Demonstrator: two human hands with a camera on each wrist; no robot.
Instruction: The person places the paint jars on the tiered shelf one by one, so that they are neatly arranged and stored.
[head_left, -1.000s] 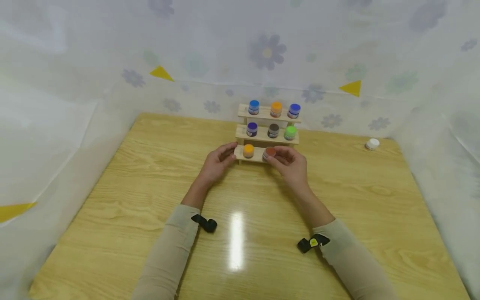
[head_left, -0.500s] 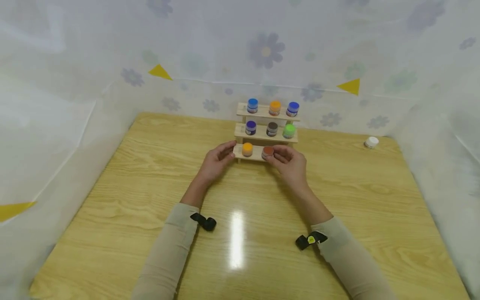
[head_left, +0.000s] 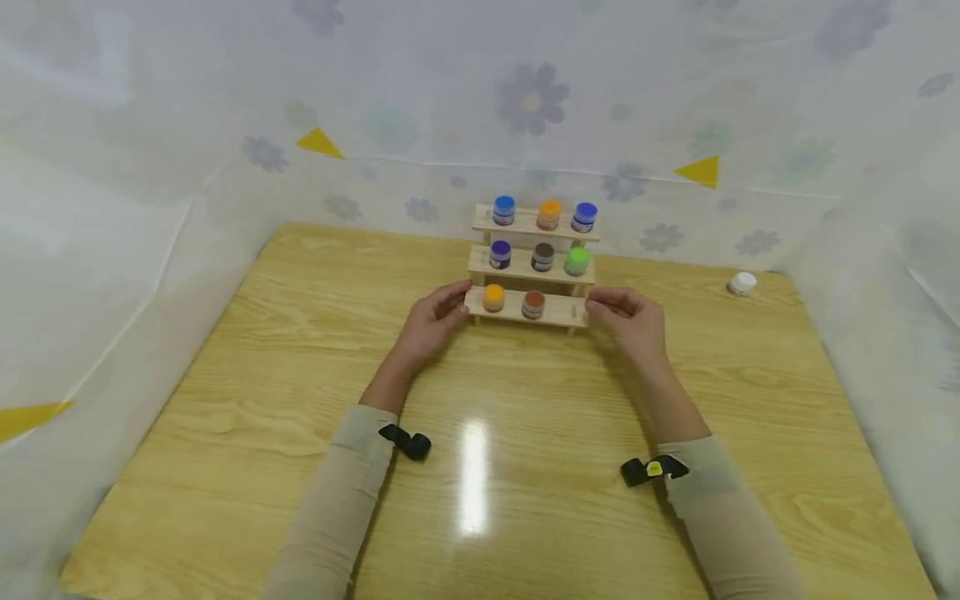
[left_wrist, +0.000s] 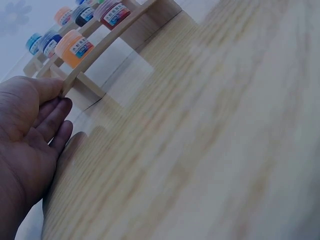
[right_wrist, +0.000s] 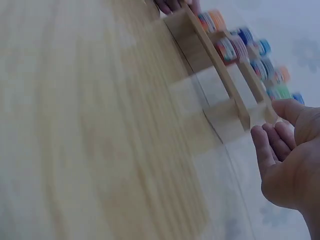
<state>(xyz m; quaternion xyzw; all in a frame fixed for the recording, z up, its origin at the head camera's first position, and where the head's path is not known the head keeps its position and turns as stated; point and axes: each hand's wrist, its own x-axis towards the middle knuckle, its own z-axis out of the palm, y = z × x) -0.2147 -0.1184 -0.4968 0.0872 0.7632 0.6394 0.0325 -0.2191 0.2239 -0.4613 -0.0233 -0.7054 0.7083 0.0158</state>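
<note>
A three-tiered wooden display rack [head_left: 555, 310] stands at the back of the table with small lidded paint jars on it. My left hand [head_left: 429, 327] pinches the left end of its lowest tier, thumb against the edge and fingers curled below. At the other end, my right hand [head_left: 633, 327] has its fingertips at the tier's edge; firm contact is unclear, and no jar is in it. On the lowest tier sit a yellow-orange jar [head_left: 493, 297] and a reddish-brown jar [head_left: 533, 305]. The middle tier carries purple, dark and green [head_left: 577, 261] jars.
Blue [head_left: 504, 210], orange [head_left: 548, 214] and darker blue [head_left: 584, 217] jars stand on the top tier. A white-lidded jar [head_left: 742, 284] is apart at the table's back right. Behind the rack hangs a flowered white sheet [head_left: 420, 100], which also encloses the sides.
The right hand has let go of the reddish-brown jar, which stays on the lowest tier, and has moved right to the tier's end. The left hand keeps its place.
</note>
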